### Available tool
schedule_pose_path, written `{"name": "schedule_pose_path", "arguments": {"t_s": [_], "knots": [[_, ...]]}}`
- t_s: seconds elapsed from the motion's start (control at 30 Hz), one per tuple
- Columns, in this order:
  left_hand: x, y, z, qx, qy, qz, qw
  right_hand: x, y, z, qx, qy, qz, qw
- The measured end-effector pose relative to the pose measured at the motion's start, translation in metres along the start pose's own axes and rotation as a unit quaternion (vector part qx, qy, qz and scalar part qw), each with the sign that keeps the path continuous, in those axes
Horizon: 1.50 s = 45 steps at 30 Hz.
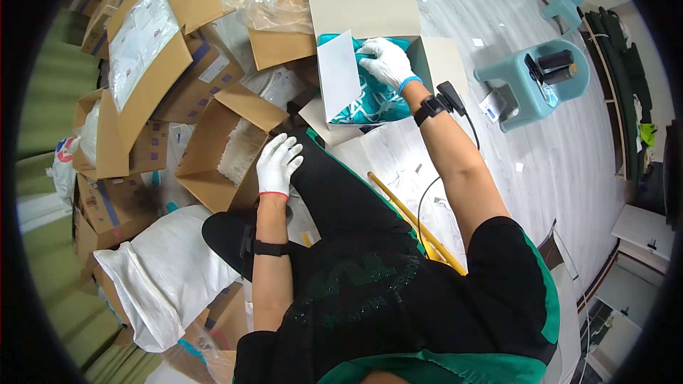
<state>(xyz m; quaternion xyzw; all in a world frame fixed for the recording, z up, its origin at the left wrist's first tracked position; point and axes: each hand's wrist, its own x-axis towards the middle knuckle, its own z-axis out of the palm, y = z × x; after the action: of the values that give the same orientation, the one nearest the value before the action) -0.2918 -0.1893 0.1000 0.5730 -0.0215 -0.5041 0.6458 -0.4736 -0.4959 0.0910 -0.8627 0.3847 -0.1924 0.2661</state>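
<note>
A pale open box (364, 1) stands ahead of me with its lid raised. Inside are teal things with white laces or lines (363, 103) and teal wrapping (329, 40); their exact kind is unclear. My right hand (388, 64), in a white glove with a blue cuff, reaches into the box. Its fingers are bent and closed on the teal wrapping. A white flap (337, 75) stands at the box's left side. My left hand (279, 162), gloved in white with a red cuff, hovers by my left knee with fingers a little apart, holding nothing.
Left of my left hand sits an open brown carton (206, 139); several more cartons (119, 203) pile up beyond it. A white sack (167, 270) leans nearby. To the right stands a light-blue stool (514, 64) with black items on it. A yellow pole (420, 226) lies beside my leg.
</note>
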Motion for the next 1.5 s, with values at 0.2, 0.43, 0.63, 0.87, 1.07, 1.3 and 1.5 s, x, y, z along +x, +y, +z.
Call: {"name": "schedule_pose_path", "arguments": {"t_s": [0.2,0.43,0.63,0.87,1.07,1.3,1.5], "knots": [[-0.007,0.015,0.006,0.09,0.025,0.045,0.995,-0.012,-0.026,-0.015,-0.085,0.115,-0.058,0.988],[-0.003,0.068,0.09,0.396,0.043,0.436,0.807,-0.044,-0.059,-0.106,-0.057,0.198,-0.123,0.971],[0.011,0.104,0.173,0.33,-0.151,0.405,0.839,-0.052,-0.09,-0.145,0.016,0.102,-0.161,0.982],[0.012,0.1,0.17,0.126,-0.118,0.32,0.931,-0.058,-0.107,-0.169,0.029,0.086,-0.141,0.986],[0.006,0.113,0.157,0.115,-0.1,0.402,0.903,-0.063,-0.152,-0.186,0.155,-0.032,-0.081,0.984],[-0.034,0.107,0.163,0.12,-0.223,0.266,0.93,-0.027,-0.165,-0.15,0.134,0.026,-0.203,0.97],[-0.036,0.1,0.157,0.234,-0.154,0.241,0.929,-0.029,-0.179,-0.13,0.249,0.091,-0.085,0.96]]}}
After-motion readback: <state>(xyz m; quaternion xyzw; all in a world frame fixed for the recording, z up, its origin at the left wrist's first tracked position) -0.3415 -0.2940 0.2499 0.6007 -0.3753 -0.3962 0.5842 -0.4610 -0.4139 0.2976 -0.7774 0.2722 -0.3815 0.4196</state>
